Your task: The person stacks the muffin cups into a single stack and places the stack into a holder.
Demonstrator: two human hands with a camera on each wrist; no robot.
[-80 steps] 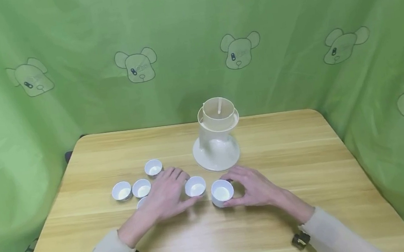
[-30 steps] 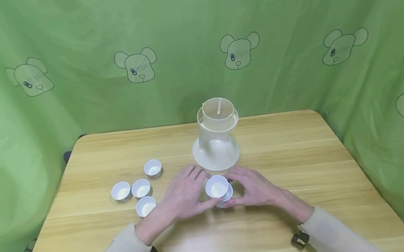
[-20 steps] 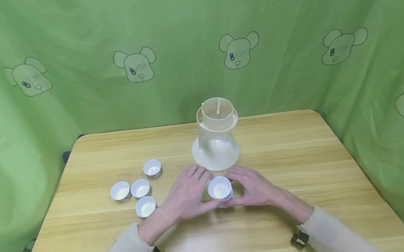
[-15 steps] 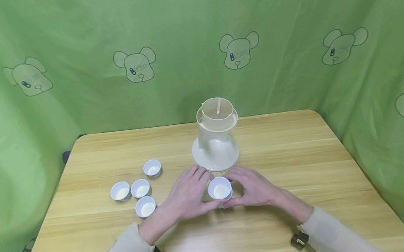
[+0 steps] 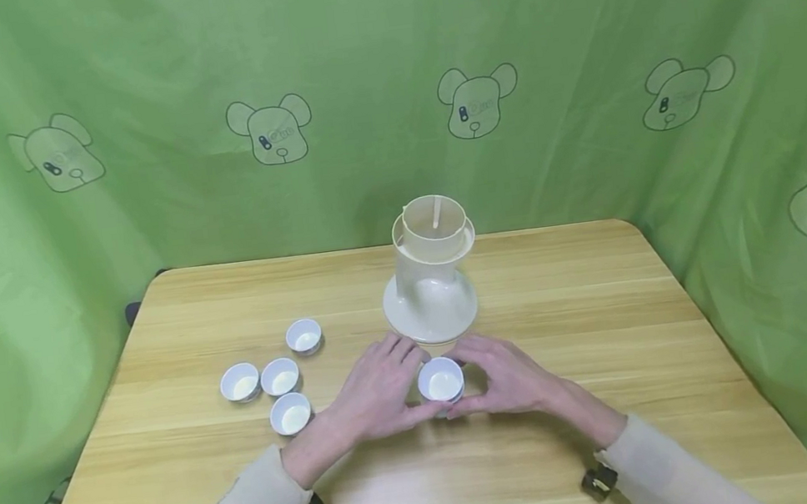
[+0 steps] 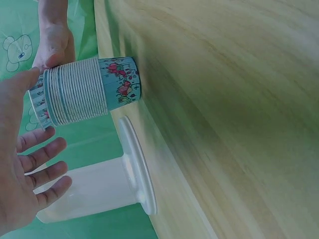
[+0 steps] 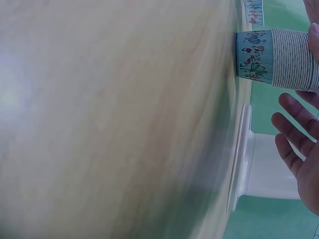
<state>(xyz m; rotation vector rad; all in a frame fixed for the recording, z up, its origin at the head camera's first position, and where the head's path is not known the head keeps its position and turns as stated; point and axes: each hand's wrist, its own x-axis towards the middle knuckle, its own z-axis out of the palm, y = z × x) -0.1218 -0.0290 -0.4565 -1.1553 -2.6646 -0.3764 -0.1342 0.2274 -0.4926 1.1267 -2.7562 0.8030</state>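
A tall stack of nested paper cups [image 6: 79, 92], teal with a red floral print on the lowest one, stands upright on the table. My left hand [image 5: 382, 389] pinches the top paper cup [image 5: 440, 379] at its rim between thumb and index finger, the other fingers spread. That cup sits inside the stack, its printed wall showing a little above the closely packed rims. From the other side my right hand [image 5: 505, 376] holds the upper part of the stack with thumb and index finger, its other fingers extended in the right wrist view.
Several single paper cups [image 5: 280, 376] stand mouth up to the left of the left hand. Behind the stack is a cream-white stand [image 5: 430, 307] with a round base and an open cylinder on top. A green curtain [image 5: 364, 55] surrounds the wooden table [image 5: 573, 281].
My left hand has moved right, bringing a separate paper cup over the stack and down into its top. Lately the cup has sunk slightly. The right hand has stayed at the stack.
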